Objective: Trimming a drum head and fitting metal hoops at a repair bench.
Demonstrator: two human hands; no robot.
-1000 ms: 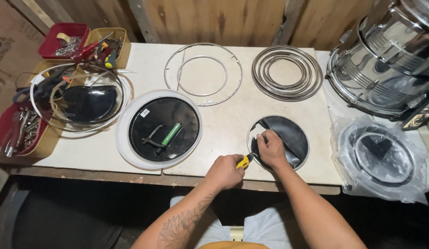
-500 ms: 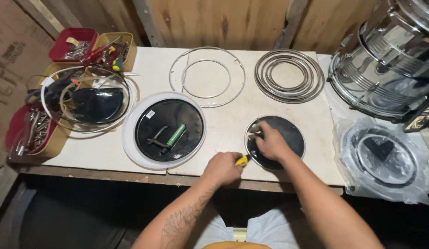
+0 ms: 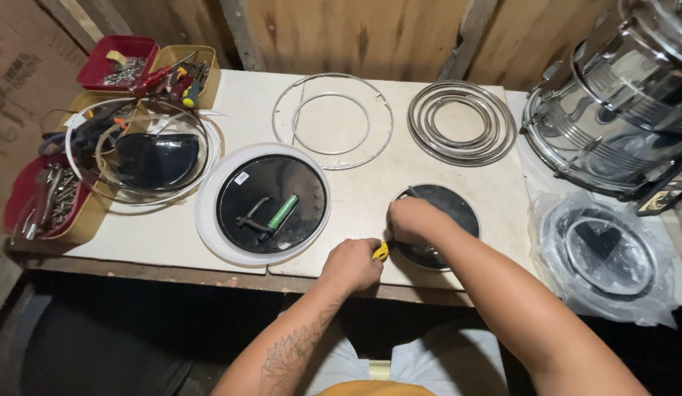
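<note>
A clear plastic bag [image 3: 612, 257] wraps a dark hoop at near right; a small white label [image 3: 242, 177] sits on the large black disc [image 3: 271, 202].

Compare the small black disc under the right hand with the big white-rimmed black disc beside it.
The small black disc has a thin metal rim; the big disc has a broad white one. The small one is partly covered by the right hand, with the left hand holding a yellow-handled tool at its edge; the big one is untouched and carries a green cylinder and a dark tool. Both lie flat on the white table.
</note>
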